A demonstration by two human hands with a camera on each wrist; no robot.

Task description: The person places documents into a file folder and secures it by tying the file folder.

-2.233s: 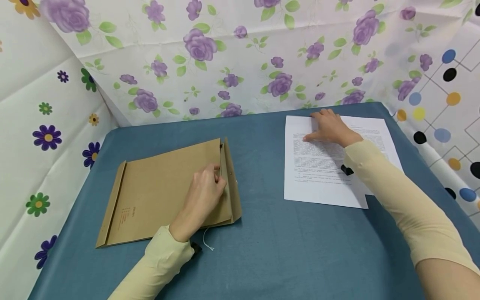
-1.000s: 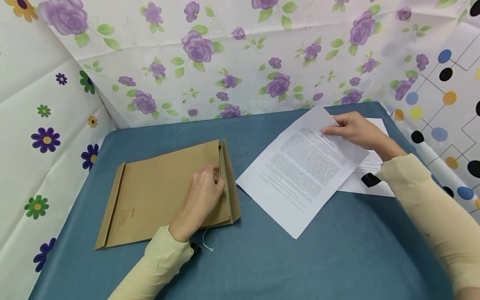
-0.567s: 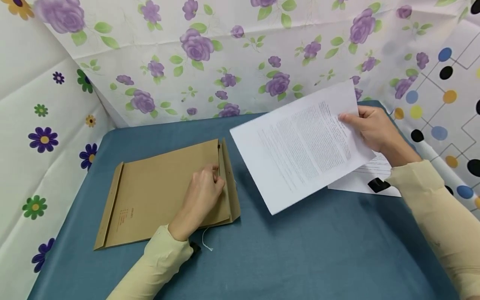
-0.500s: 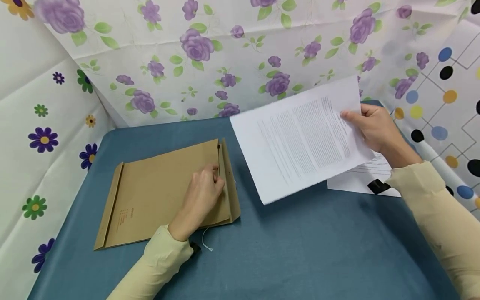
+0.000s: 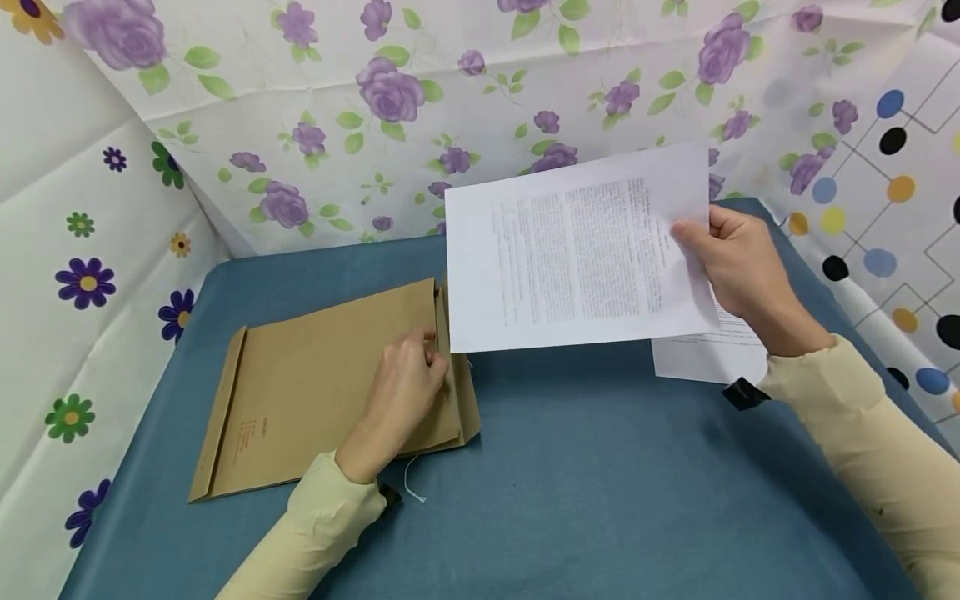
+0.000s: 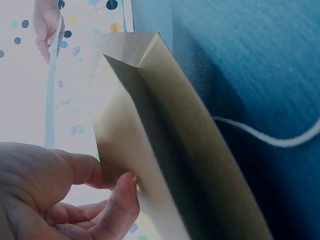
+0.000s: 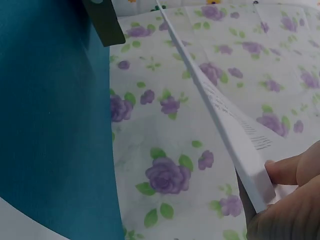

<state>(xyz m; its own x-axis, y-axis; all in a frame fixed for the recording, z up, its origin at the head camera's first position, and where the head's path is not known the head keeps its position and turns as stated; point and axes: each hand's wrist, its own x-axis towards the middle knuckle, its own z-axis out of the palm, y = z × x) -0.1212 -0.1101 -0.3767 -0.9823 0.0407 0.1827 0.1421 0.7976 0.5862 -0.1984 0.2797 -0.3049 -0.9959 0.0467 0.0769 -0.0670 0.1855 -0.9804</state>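
Note:
A brown kraft-paper document envelope (image 5: 330, 375) lies on the left of the table. My left hand (image 5: 393, 396) pinches the upper edge of its mouth near the right end; the left wrist view shows thumb and finger on that lip (image 6: 117, 150), with the mouth parted into a dark gap. My right hand (image 5: 750, 267) grips a printed sheet of paper (image 5: 577, 250) by its right edge, thumb on the printed face. Raised above the table, the sheet is turned sideways, its left end overlapping the envelope's flap. In the right wrist view it appears edge-on as a white stack (image 7: 220, 125).
Another printed sheet (image 5: 705, 354) lies on the blue tablecloth (image 5: 570, 483) at the right, partly hidden by the held paper and right hand. A white string (image 5: 412, 483) trails from the envelope. Flowered sheeting (image 5: 300, 100) hangs behind the table.
My right hand has picked up the paper from the table, turned it sideways and carried it left and up toward the envelope. My left hand has stayed on the envelope's mouth.

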